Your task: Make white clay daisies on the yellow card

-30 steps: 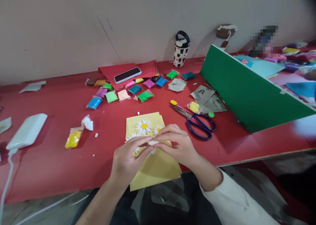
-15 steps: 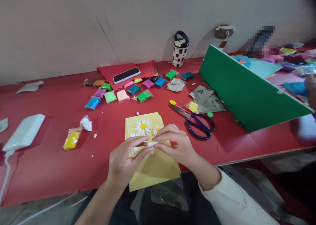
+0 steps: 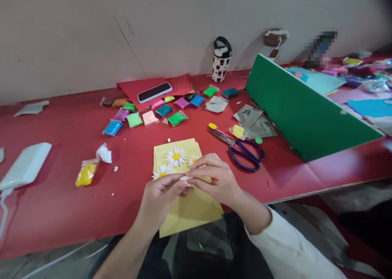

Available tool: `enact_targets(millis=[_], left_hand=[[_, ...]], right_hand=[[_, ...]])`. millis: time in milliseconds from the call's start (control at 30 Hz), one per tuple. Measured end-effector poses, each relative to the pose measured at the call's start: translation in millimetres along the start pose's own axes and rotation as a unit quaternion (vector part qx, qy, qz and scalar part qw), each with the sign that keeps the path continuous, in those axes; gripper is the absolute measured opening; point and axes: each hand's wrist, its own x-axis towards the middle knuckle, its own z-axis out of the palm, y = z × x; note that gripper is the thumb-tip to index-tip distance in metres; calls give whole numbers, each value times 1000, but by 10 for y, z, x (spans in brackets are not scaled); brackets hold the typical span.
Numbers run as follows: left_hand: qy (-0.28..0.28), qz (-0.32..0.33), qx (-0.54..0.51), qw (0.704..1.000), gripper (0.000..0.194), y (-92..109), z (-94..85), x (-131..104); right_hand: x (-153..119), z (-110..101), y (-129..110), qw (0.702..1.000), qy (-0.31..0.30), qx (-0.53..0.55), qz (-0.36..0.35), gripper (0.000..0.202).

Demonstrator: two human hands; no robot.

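My left hand (image 3: 163, 195) and my right hand (image 3: 217, 179) meet over yellow paper (image 3: 196, 209) at the table's near edge. Between their fingertips is a small white piece (image 3: 185, 178), pinched from both sides. White daisy shapes with yellow centres lie on the paper: one (image 3: 176, 157) near its top, another (image 3: 163, 171) beside my left hand, and a third (image 3: 193, 159) partly behind my right fingers. Scissors with dark blue handles (image 3: 246, 154) lie right of the paper, by a pink stick with a yellow end (image 3: 212, 126).
Several coloured clay packets (image 3: 177, 118) lie behind the paper, near a phone (image 3: 154, 92). A patterned cup (image 3: 221, 62) stands by the wall. On the right leans a green board (image 3: 306, 111). To the left are a yellow clay bag (image 3: 87, 173) and a white power bank (image 3: 26, 164).
My left fingers have closed in on the white piece and moved nearer my right fingertips, uncovering more of the left daisy. The view has shifted slightly. At the far right, another person's hand has gone.
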Motion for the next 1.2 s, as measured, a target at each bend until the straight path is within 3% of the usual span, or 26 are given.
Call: enact_targets(millis=[167, 333, 667, 967, 1200], left_hand=[[13, -12, 4, 1000, 25, 5, -1, 9], [-15, -16, -10, 1000, 30, 2, -33, 22], [-11, -37, -23, 999, 34, 14, -9, 9], [-8, -36, -34, 999, 27, 2, -2, 14], [-30, -13, -70, 997, 32, -13, -72, 15]], right_hand=[[-6, -2, -12, 1000, -22, 1, 19, 12], [-6, 0, -15, 1000, -9, 9, 22, 8], [-10, 29, -27, 1000, -9, 9, 11, 8], [-7, 40, -46, 1000, -3, 3, -3, 10], [-18, 23, -36, 1000, 8, 11, 10, 7]])
